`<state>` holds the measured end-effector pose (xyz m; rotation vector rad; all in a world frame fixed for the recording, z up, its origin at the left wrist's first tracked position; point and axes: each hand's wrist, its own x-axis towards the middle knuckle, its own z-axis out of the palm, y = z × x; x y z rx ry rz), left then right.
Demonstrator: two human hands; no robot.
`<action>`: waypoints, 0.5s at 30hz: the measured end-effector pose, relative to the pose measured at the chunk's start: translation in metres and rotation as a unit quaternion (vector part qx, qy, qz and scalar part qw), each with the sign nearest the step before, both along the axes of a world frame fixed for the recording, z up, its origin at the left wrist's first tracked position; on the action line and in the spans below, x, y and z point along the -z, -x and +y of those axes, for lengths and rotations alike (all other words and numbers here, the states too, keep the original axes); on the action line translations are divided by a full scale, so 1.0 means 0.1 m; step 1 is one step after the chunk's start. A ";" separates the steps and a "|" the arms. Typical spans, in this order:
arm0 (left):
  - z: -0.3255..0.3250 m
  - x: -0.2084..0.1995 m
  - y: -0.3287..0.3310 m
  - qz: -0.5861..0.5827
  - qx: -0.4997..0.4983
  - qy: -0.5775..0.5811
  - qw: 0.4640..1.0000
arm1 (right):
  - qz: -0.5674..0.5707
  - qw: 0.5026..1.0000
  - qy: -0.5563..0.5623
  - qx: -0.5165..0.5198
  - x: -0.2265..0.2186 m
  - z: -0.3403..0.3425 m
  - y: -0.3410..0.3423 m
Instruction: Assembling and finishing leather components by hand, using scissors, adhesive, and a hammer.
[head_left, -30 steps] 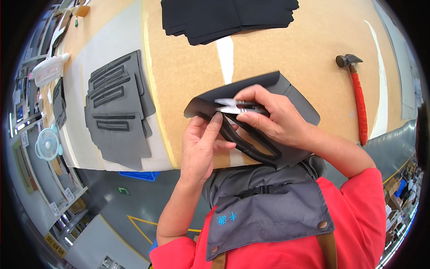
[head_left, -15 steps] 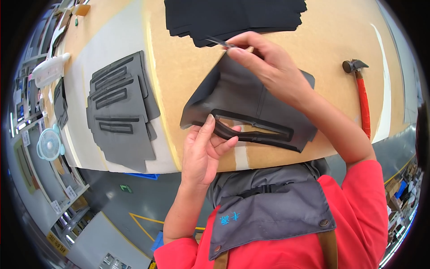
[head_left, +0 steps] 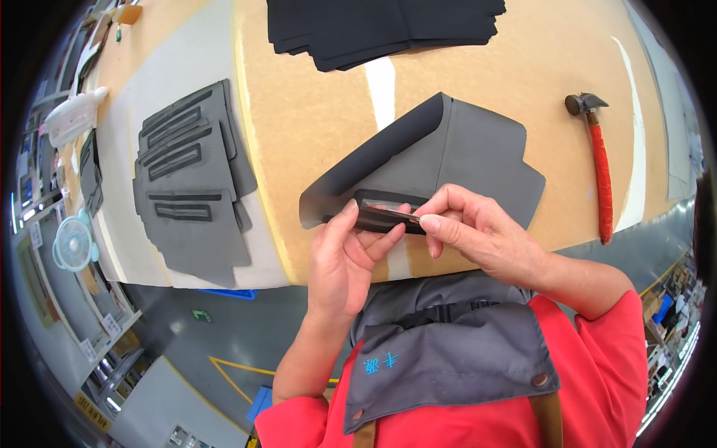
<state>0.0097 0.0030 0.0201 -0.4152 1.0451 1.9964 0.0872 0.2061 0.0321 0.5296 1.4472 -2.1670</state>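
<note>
Holding one grey sheet [head_left: 485, 149] at the centre of the frame, over the near part of the table [head_left: 299, 112]; both hands are meeting at its black-bordered slot. Left hand [head_left: 340, 250]: narrow, thumb pressing on the near edge, fingers curling around the slot's border. Right hand [head_left: 478, 235]: thumb and forefinger are pinching a slim metal tool [head_left: 404, 215], its tip pointing left along the slot.

Progress, judged: the border is already sitting on this sheet, and detail work at the slot is apparently under way, not yet complete. How much is remaining cannot be told; fingers are covering much of the slot. Grey pieces [head_left: 198, 243] with similar black borders are lying overlapped at left of frame; whether they are finished or waiting is unclear. Black pieces [head_left: 381, 30] are resting in a stack at top centre, showing no slots from here.

Sheet, appearance: matte grey, seemingly pliable; upper-left edge is curling up and showing a darker band. A straight line is running down its middle; the right outline is stepping in at a notch.
</note>
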 end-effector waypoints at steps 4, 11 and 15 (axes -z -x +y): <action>0.00 -0.01 -0.04 0.006 0.004 -0.020 1.000 | -0.035 0.999 0.005 0.005 -0.08 -0.01 0.00; 0.07 -0.04 -0.12 0.022 -0.001 0.001 1.000 | -0.044 0.999 0.001 0.014 -0.03 -0.04 -0.06; 0.06 -0.04 -0.15 0.031 -0.004 -0.009 0.999 | -0.062 0.998 -0.010 -0.002 -0.10 -0.02 0.00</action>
